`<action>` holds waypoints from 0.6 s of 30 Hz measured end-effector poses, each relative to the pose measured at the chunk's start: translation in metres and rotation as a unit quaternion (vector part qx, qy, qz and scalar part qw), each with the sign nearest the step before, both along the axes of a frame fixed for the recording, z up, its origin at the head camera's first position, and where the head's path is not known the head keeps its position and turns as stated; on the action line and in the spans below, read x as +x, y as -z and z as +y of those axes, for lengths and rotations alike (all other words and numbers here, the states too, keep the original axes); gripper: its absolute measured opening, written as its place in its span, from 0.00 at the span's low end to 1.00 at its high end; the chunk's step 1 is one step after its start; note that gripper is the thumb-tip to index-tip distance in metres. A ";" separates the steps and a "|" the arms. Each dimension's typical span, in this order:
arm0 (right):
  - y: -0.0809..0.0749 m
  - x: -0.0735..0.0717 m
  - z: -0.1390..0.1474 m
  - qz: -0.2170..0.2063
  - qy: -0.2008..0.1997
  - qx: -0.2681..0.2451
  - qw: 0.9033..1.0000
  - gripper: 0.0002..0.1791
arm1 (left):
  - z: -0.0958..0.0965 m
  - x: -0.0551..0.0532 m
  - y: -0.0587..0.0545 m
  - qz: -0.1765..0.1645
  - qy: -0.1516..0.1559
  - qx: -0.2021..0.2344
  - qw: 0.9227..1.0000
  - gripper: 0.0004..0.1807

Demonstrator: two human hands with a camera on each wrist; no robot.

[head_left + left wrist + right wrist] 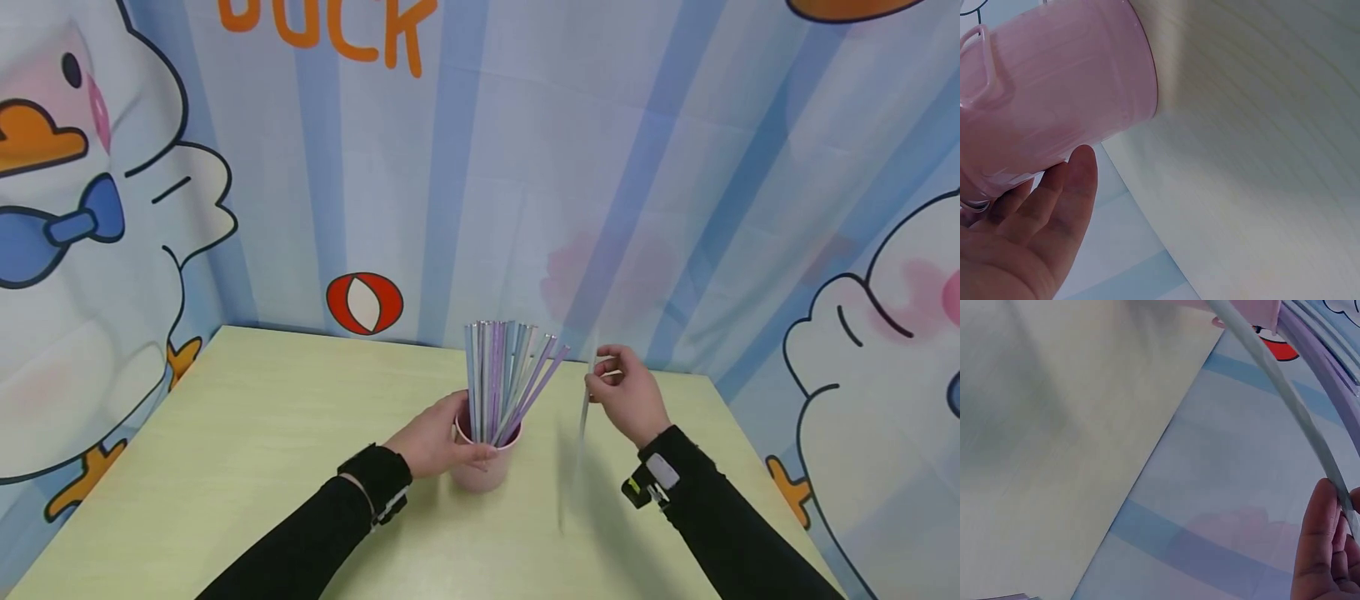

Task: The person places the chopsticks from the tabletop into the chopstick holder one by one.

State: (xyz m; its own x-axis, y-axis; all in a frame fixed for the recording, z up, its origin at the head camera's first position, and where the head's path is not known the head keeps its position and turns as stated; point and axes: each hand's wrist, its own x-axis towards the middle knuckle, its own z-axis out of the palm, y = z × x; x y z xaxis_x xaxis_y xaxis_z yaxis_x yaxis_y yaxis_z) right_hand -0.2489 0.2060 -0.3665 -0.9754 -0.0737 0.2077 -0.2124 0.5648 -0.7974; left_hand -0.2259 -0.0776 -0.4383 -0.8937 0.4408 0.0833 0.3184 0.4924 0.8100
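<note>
A pink cup point(480, 477) stands on the table, packed with several thin straws point(491, 375) in purple, blue and pale grey, some leaning right. My left hand point(433, 440) grips the cup, its thumb across the front near the rim. In the left wrist view the fingers point(1079, 181) lie along the cup's side, and a small loop handle point(988, 65) shows. Right of the cup, my right hand point(628, 396) pinches one pale straw point(583, 421) between thumb and fingers, held nearly upright and apart from the others. Its lower end is faint in the head view.
The pale yellow table point(300, 400) ends at a cloth backdrop point(510, 167) with blue stripes and cartoon ducks. Shadows of the right arm and straw fall on the table at right. A dim purplish edge shows at the bottom left of the right wrist view.
</note>
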 end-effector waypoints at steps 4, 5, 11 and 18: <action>-0.010 0.001 -0.004 0.010 0.004 -0.031 0.999 0.24 | 0.000 0.000 0.001 0.002 -0.003 -0.004 1.000 0.49; -0.012 0.002 -0.005 0.011 0.003 -0.040 0.999 0.24 | 0.000 0.000 0.001 0.002 -0.003 -0.006 1.000 0.50; -0.028 0.005 -0.009 0.033 -0.003 -0.102 0.994 0.27 | 0.000 0.000 0.000 0.003 -0.006 -0.008 1.000 0.50; -0.041 0.007 -0.019 0.076 0.010 -0.157 0.985 0.25 | 0.001 0.001 0.000 -0.001 -0.010 -0.010 1.000 0.50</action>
State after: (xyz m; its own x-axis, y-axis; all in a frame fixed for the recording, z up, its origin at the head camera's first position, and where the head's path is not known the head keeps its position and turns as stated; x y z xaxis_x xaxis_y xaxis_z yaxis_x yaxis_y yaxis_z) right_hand -0.2423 0.1872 -0.3259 -0.9319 0.0356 0.3611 -0.3346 0.3001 -0.8933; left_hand -0.2252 -0.0767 -0.4385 -0.9024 0.4246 0.0735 0.3071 0.5141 0.8009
